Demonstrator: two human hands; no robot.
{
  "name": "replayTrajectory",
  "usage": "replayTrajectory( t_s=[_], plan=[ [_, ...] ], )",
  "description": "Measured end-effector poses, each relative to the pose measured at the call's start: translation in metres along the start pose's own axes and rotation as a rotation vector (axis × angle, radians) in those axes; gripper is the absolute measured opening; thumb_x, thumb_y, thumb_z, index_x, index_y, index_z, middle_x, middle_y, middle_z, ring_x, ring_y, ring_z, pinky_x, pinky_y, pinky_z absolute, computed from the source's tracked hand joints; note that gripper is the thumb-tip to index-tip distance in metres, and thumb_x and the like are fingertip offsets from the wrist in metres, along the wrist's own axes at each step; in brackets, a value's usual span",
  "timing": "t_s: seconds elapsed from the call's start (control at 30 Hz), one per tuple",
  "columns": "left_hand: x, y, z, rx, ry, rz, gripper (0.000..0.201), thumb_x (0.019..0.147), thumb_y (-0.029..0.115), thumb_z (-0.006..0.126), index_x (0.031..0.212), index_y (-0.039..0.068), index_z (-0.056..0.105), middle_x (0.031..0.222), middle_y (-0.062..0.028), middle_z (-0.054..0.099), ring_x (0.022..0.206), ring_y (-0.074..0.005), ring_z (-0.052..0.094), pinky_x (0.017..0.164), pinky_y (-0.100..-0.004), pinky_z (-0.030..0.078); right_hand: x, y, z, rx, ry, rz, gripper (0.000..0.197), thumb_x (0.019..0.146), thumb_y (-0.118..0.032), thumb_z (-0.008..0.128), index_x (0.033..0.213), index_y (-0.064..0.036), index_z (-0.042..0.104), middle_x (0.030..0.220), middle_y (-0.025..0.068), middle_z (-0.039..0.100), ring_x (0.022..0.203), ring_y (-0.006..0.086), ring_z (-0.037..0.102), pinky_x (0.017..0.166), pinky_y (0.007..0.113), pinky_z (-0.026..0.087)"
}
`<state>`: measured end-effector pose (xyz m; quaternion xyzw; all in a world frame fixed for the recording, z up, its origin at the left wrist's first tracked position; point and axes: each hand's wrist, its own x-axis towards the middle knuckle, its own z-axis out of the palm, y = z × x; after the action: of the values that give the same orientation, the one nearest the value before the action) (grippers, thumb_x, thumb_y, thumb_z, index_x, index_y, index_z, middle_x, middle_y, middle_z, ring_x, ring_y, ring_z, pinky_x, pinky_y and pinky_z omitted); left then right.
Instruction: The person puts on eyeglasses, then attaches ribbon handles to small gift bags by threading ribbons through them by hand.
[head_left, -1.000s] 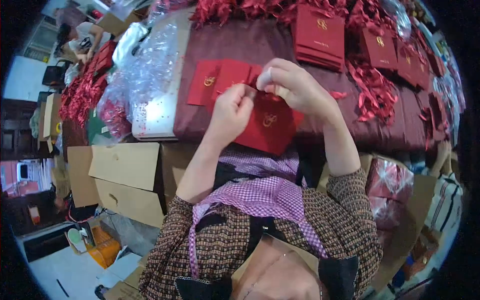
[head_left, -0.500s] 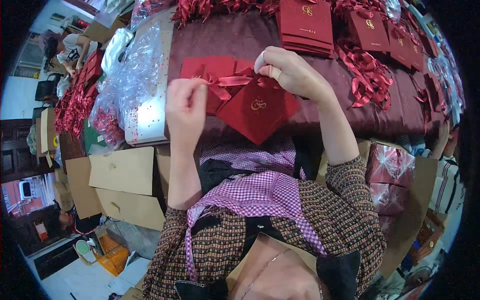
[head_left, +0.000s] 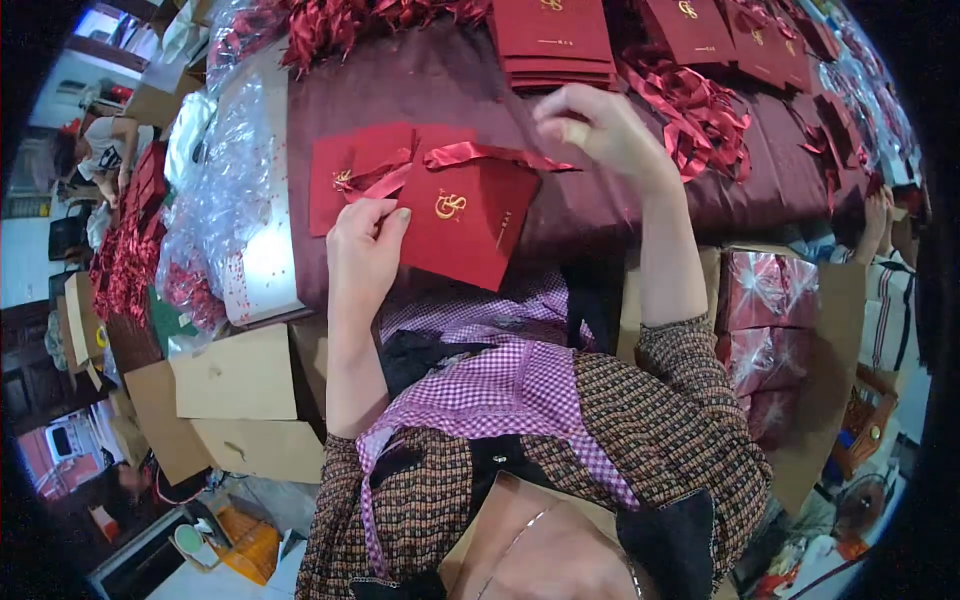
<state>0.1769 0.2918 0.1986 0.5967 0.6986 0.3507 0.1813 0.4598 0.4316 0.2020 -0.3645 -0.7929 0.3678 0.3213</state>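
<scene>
A dark red paper gift bag with a gold emblem is tilted over the table's near edge, a shiny red ribbon across its top. My left hand is closed on the bag's left edge, thumb and fingers pinching it. To the upper right, my right hand is off the bag, fingers loosely curled and apart, with nothing seen in them. The ribbon's loose end lies just below that hand. More flat red bags lie behind the held one, partly hidden by it.
A stack of red bags and a heap of red ribbons lie on the dark red tablecloth. Clear plastic wrap is at left. Cardboard boxes and wrapped red packs stand below the table edge. Another person works far left.
My right hand has let go of the bag's ribbon and moved right. My left hand has moved down onto the bag's edge, and the bag has turned. The whole view has shifted slightly.
</scene>
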Motion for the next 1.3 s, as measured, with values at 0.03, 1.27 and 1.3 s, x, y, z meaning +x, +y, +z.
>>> replayTrajectory(
  t_s=[0.03,1.27,1.3],
  plan=[
    [0.001,0.000,0.000,0.004,-0.003,-0.015,0.019,0.083,0.013,0.071,0.094,-0.002,0.069,0.086,-0.0153,0.067,0.077,-0.0263,0.065,0.069,-0.0350,0.051,-0.011,0.007,-0.006,0.009,-0.026,0.024,0.022,0.082,-0.013,0.072,0.101,-0.0021,0.067,0.092,0.0123,0.069,0.083,0.0191,0.065,0.075,0.032,0.051],
    [0.014,-0.004,0.000,-0.660,-0.277,-0.186,0.036,0.083,-0.005,0.063,0.119,-0.005,0.061,0.094,0.0018,0.060,0.081,-0.0042,0.053,0.073,-0.0189,0.045,-0.029,-0.039,0.108,-0.107,0.182,-0.398,0.017,0.077,-0.009,0.072,0.088,-0.0101,0.060,0.089,0.0038,0.062,0.087,0.0246,0.058,0.083,0.037,0.039],
    [0.013,-0.004,0.000,-0.649,-0.272,-0.194,0.035,0.083,-0.005,0.063,0.118,-0.005,0.061,0.094,0.0016,0.060,0.080,-0.0044,0.053,0.073,-0.0190,0.045,-0.027,-0.039,0.112,-0.084,0.193,-0.393,0.017,0.078,-0.007,0.072,0.088,-0.0096,0.059,0.088,0.0040,0.062,0.086,0.0241,0.058,0.083,0.037,0.039]
  ],
)
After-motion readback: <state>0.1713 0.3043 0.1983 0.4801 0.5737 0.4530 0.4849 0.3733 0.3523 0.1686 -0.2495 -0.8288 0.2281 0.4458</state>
